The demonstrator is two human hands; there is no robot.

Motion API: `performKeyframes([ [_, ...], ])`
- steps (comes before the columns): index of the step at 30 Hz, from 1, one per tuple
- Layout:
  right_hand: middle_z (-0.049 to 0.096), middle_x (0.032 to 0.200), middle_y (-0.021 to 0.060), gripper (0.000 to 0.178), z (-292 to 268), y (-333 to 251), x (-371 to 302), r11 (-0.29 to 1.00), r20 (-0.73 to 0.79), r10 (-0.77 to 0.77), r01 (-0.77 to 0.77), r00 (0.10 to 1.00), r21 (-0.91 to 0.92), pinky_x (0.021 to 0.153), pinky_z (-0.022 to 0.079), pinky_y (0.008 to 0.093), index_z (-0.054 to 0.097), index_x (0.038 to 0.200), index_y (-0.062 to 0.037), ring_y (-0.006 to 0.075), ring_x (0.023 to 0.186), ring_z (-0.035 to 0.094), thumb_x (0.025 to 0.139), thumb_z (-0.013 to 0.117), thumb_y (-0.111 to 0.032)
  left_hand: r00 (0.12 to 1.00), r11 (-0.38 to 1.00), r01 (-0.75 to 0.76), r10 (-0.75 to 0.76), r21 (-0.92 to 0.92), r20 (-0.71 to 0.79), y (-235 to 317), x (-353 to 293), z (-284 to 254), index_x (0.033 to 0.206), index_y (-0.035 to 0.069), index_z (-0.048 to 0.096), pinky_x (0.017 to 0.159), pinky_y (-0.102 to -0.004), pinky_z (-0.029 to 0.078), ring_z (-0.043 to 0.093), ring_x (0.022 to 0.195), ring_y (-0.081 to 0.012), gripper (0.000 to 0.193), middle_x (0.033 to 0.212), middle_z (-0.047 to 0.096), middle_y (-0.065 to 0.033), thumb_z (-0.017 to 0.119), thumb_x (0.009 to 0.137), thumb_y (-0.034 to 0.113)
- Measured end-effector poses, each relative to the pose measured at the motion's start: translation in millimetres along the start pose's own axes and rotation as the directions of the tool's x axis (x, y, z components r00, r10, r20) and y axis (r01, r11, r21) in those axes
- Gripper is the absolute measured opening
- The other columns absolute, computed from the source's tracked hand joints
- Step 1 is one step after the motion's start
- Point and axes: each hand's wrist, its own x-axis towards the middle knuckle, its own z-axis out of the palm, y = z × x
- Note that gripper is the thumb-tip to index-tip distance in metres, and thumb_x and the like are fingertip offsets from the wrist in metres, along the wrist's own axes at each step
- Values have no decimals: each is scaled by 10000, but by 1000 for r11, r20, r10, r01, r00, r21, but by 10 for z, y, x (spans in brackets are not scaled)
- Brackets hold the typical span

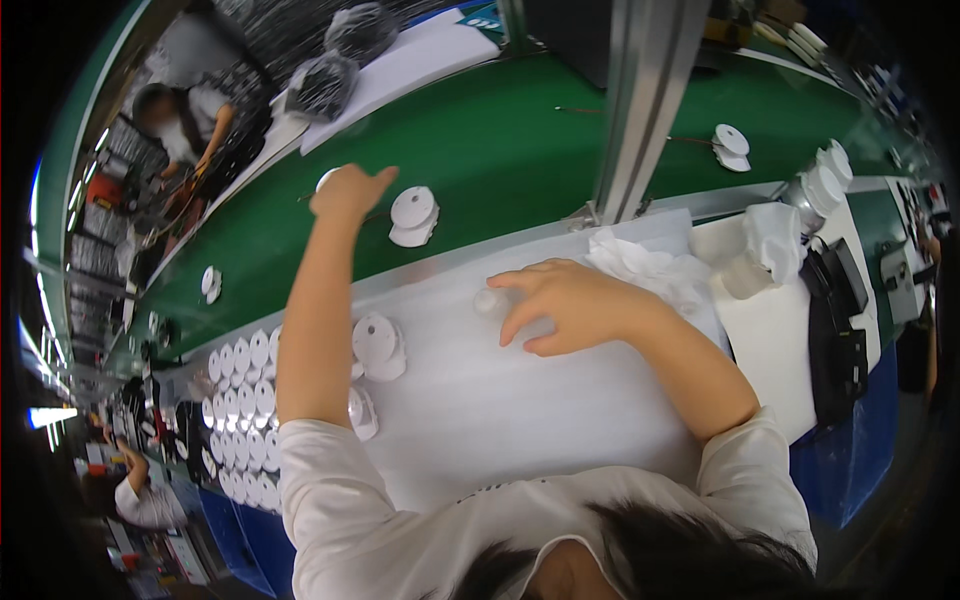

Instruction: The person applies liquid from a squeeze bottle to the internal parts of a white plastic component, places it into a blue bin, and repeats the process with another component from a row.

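My left hand (350, 192) reaches over the green conveyor belt (480, 140), its thumb out to the right and its other fingers mostly hidden. A white round part (325, 180) peeks out beside those fingers; whether they grip it cannot be told. Just right of this hand a white disc-shaped part (413, 214) lies on the belt. My right hand (565, 305) hovers over the white work surface (520, 420) with fingers spread. Close to its fingertips is a small translucent round piece (489, 304). Two more white disc parts (378, 345) rest by my left forearm.
Rows of white parts (240, 400) stand at the left. Thin white sheets (645, 268) lie at the right, near a bagged container (768, 250) and a black device (835, 300). A metal post (645, 110) rises at the belt's near edge. Another person (190, 125) sits across the belt.
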Motion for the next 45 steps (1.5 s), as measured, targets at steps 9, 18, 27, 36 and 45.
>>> performKeyframes([
  [9,573,786,38,118,-1057,-395,-311,958,-779,192,59,597,281,659,417,230,567,839,-30,125,713,541,767,542,-120,996,990,88,-84,-113,36,-813,1274,648,1021,23,603,777,-393,443,562,984,-293,720,1060,585,-150,542,648,636],
  [18,530,823,68,250,-1562,1603,-27,735,-749,653,337,-116,589,541,398,309,514,933,-10,133,605,492,787,479,-211,994,991,39,-51,-131,-92,-364,723,252,978,30,618,727,-381,461,594,908,-277,636,969,615,-147,574,621,555],
  [27,525,1068,220,483,-1780,2484,-38,195,-613,574,-637,-543,746,849,442,368,472,1081,54,292,997,544,706,598,-224,931,840,-315,183,-442,-316,-991,-378,-302,1026,-9,567,640,-303,443,578,676,-207,505,732,599,-116,652,659,328],
  [36,621,926,111,206,-1609,3065,-186,453,-853,475,-891,216,26,728,488,364,623,884,-72,234,854,603,737,564,-203,775,925,-373,267,-73,-573,-1666,-2424,-302,1062,-4,531,664,-329,415,523,723,-250,618,796,540,-119,693,521,248],
  [45,602,955,74,208,-3485,2012,-476,692,-899,426,677,-100,252,751,456,372,575,931,-123,248,875,576,780,495,-242,744,877,-274,-65,-393,-665,-1706,-3138,347,1009,-39,539,550,-273,398,495,637,-199,627,793,535,-100,707,480,253],
])
